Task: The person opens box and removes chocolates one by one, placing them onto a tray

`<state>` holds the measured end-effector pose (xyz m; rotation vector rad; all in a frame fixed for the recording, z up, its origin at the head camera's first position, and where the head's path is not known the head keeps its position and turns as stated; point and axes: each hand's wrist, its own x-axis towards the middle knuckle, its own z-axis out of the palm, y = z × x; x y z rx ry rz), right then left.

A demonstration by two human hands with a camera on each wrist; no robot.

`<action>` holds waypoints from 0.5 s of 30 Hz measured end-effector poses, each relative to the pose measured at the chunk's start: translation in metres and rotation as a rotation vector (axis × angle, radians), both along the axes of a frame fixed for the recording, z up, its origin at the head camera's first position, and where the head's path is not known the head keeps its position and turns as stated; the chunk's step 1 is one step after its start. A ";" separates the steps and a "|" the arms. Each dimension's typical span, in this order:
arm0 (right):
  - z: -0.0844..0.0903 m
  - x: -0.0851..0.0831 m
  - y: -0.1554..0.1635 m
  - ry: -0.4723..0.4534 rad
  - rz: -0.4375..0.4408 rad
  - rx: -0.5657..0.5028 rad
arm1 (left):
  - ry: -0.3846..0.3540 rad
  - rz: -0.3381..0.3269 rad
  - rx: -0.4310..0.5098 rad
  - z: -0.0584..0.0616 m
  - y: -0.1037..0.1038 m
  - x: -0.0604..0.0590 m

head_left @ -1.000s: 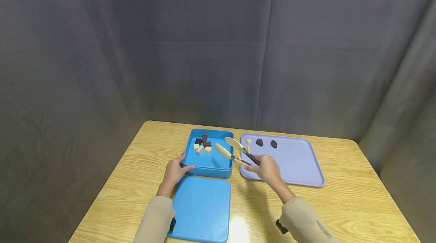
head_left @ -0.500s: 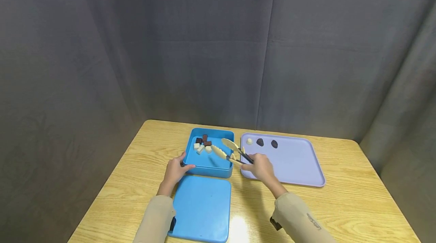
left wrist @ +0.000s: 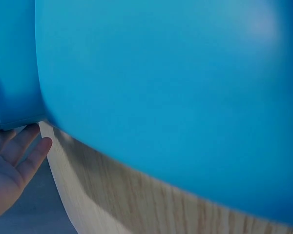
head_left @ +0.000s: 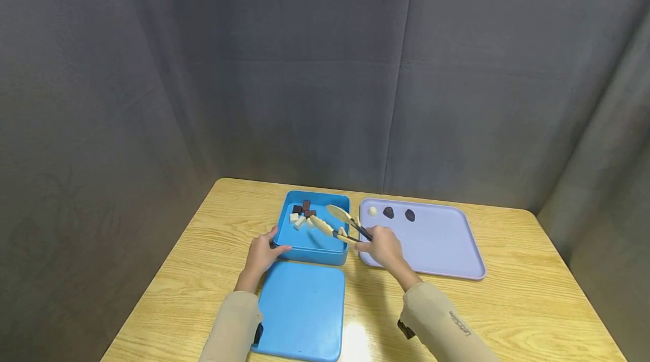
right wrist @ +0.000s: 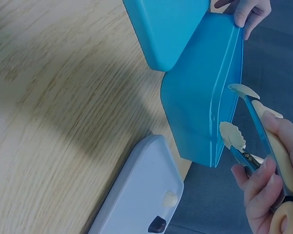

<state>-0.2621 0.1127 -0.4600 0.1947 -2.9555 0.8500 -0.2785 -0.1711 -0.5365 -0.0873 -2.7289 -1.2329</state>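
My left hand [head_left: 260, 252] holds the front left corner of a blue box [head_left: 311, 255], thumb at the front rim and fingers along the left side. Inside the box's left part lie brown blocks [head_left: 307, 204] and white pieces [head_left: 294, 218] that look like chocolates. My right hand [head_left: 384, 246] grips a pair of tongs [head_left: 339, 213] with cream scalloped tips and dark arms. The tips stand apart over the box's right side, with nothing between them in the right wrist view. One tip overlaps the rightmost white piece [head_left: 310, 223] in the head view.
A lilac tray [head_left: 442, 243] stands right of the box, bearing a white piece [head_left: 373, 211] and two dark pieces [head_left: 388, 212] along its back. In front of the box a blue lid [head_left: 302, 311] lies flat on the wooden table [head_left: 528, 294]. Grey curtain [head_left: 304, 69] hangs behind.
My right hand has moved the tongs left, bringing their tips further over the box and partly across the rightmost white piece. The left hand stays at the box corner.
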 end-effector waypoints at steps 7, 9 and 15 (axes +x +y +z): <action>0.000 -0.002 -0.010 -0.024 0.025 0.021 | -0.006 0.002 0.000 0.001 0.000 0.001; 0.000 -0.003 -0.012 -0.027 0.025 0.031 | -0.009 0.000 0.003 0.001 0.000 0.001; -0.002 -0.008 -0.019 -0.045 0.015 0.059 | -0.018 0.009 0.005 0.002 0.001 0.001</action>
